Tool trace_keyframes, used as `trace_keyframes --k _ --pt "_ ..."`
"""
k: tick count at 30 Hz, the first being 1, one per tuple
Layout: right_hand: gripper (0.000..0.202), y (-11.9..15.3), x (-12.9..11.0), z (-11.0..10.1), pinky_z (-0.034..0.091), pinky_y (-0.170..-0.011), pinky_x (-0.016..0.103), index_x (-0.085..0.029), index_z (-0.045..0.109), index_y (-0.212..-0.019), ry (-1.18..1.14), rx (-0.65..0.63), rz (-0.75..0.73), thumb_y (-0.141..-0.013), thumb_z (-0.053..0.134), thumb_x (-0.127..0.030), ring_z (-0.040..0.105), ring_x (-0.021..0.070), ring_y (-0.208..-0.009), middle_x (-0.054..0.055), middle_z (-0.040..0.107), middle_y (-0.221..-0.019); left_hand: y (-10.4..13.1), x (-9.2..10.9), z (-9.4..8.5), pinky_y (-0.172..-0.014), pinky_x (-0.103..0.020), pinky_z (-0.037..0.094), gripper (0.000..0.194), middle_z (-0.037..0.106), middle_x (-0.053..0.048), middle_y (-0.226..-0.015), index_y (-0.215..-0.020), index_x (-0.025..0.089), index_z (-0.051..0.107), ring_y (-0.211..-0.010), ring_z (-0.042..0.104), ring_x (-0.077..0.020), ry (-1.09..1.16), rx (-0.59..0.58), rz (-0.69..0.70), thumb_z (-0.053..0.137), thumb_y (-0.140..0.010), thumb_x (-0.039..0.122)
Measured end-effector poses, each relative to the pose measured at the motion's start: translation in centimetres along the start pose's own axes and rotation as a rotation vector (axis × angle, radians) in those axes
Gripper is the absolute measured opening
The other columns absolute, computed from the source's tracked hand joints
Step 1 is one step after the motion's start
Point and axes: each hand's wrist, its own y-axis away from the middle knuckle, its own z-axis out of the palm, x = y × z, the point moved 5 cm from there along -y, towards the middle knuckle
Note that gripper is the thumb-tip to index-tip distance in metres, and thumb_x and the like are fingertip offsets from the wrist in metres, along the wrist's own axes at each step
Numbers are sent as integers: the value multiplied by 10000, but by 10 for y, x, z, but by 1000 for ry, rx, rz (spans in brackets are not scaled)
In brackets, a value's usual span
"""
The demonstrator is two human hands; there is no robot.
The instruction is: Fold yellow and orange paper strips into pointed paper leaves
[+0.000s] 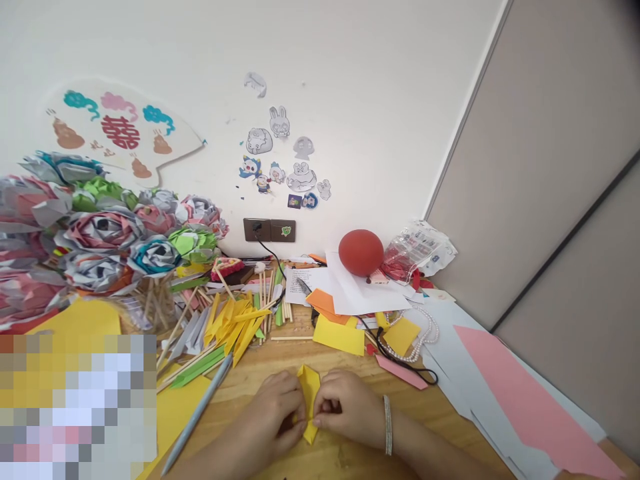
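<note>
Between my two hands, low in the middle of the head view, is a piece of yellow folded paper (pixel 310 395), pointed at its top and bottom ends. My left hand (pixel 281 408) grips its left edge with curled fingers. On the opposite edge, the fingers and thumb of my right hand (pixel 345 405) pinch the paper, and a silvery bracelet circles that wrist. Just beyond lie a flat yellow paper square (pixel 339 335) and a thin wooden stick (pixel 292 338). A grey-blue pen-like rod (pixel 197 413) slants beside my left forearm.
Paper flowers (pixel 103 233) crowd the left side. Folded yellow strips (pixel 235 323) lie among sticks. A red balloon (pixel 361 253) rests on white sheets by the wall. A black cable (pixel 400 358), a pearl string (pixel 431 327) and pink paper (pixel 530 393) are to the right.
</note>
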Motion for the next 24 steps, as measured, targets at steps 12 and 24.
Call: trace_keyframes --k 12,24 --pt "110 6 -12 -3 356 -611 237 -177 561 -683 166 66 -60 -750 645 -204 499 129 -659 -25 553 -657 1 -4 2 -699 -284 352 102 554 -6 -795 -663 192 522 -809 493 -182 -31 -77 -245 591 -738 202" --pt "125 24 -37 1 406 -624 273 -181 616 -840 394 -134 -594 -818 498 -218 518 143 -624 1 630 -687 0 -4 2 -713 -283 352 125 562 2 -802 -644 189 524 -831 498 -183 -4 -83 -304 631 -708 193"
